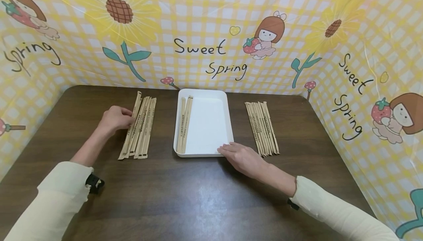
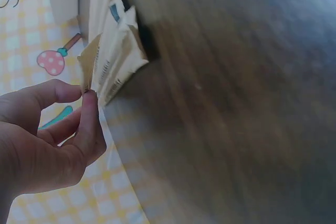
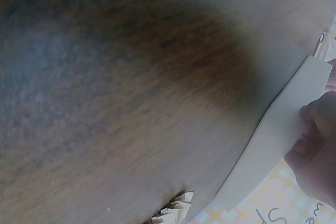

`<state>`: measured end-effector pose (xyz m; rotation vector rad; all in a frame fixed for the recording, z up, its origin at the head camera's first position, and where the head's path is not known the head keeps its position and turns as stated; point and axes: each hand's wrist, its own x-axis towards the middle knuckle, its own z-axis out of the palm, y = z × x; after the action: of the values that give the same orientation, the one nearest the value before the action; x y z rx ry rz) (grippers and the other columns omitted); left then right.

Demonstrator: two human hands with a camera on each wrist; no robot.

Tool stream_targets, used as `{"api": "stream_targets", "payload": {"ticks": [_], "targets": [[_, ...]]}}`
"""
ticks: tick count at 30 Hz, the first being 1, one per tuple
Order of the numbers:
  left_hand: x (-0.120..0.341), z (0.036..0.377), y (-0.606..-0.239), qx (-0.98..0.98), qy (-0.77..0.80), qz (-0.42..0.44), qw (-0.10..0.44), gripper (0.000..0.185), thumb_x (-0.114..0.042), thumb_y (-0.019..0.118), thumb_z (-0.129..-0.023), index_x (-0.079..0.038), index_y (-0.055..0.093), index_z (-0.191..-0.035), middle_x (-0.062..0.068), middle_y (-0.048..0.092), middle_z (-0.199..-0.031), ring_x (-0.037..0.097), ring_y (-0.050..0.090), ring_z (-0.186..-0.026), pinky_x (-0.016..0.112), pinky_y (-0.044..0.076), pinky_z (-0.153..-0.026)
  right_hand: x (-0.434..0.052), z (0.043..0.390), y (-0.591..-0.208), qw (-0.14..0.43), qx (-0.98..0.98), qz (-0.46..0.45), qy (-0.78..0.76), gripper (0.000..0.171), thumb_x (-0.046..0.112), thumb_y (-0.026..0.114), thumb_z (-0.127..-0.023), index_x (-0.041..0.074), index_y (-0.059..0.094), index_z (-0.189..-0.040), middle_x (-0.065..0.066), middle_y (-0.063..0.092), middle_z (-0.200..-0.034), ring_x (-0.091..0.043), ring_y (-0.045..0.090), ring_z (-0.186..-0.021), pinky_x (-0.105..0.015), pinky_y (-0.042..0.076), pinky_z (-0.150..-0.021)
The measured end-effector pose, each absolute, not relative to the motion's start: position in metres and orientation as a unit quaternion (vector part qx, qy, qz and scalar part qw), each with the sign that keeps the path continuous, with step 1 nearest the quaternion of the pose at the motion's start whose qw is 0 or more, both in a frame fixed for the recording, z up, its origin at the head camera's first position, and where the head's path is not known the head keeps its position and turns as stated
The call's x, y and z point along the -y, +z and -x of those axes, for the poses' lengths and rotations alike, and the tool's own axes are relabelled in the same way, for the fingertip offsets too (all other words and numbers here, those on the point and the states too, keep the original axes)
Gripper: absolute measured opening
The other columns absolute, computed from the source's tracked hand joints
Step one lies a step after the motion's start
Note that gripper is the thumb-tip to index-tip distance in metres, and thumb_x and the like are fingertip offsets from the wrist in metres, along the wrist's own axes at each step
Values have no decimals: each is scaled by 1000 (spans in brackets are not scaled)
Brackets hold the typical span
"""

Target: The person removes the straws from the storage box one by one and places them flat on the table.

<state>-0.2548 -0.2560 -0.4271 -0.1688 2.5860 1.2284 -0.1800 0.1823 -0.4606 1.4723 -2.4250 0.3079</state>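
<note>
My left hand (image 1: pixel 115 119) pinches a slim brown paper-wrapped stick (image 1: pixel 134 105) between thumb and fingers, at the left edge of a bunch of similar sticks (image 1: pixel 144 123). In the left wrist view, the wrapper end (image 2: pixel 89 64) stands up from the fingertips, slightly apart from the others. A white rectangular tray (image 1: pixel 211 153) lies in the middle, with a few wrapped sticks (image 1: pixel 184 125) along its left inner side. My right hand (image 1: pixel 246 159) holds the tray's near right corner. The right wrist view shows its thumb against the outer tray wall (image 3: pixel 273 135).
Another bunch of wrapped sticks (image 1: pixel 262 129) lies to the right of the tray. All stand on a dark brown wooden table (image 1: pixel 185 197). A yellow checked cloth (image 1: pixel 198 21) with printed flowers and figures encloses the back and sides.
</note>
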Motion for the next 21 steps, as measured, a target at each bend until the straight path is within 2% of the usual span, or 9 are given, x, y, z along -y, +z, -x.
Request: {"api": "stream_targets", "payload": {"ticks": [10,21], "targets": [[264,251,-438,-896,415,54,146,50,-12,53,-96,18,46,-136,39,44,-136,45,61,-111,42,59,-85,-182,179,-460,141,841,-511,109,29,-4,69,-88,-3,69,-117,-15,71,-115,-26,66,-111,-40,48,-102],[267,251,-441,-901,407,60,138,50,-14,55,-95,16,50,-134,39,48,-132,40,66,-103,40,60,-79,-181,180,-459,146,841,-510,108,29,-3,70,-88,-3,69,-117,-14,71,-115,-26,66,-111,-40,49,-102]]}}
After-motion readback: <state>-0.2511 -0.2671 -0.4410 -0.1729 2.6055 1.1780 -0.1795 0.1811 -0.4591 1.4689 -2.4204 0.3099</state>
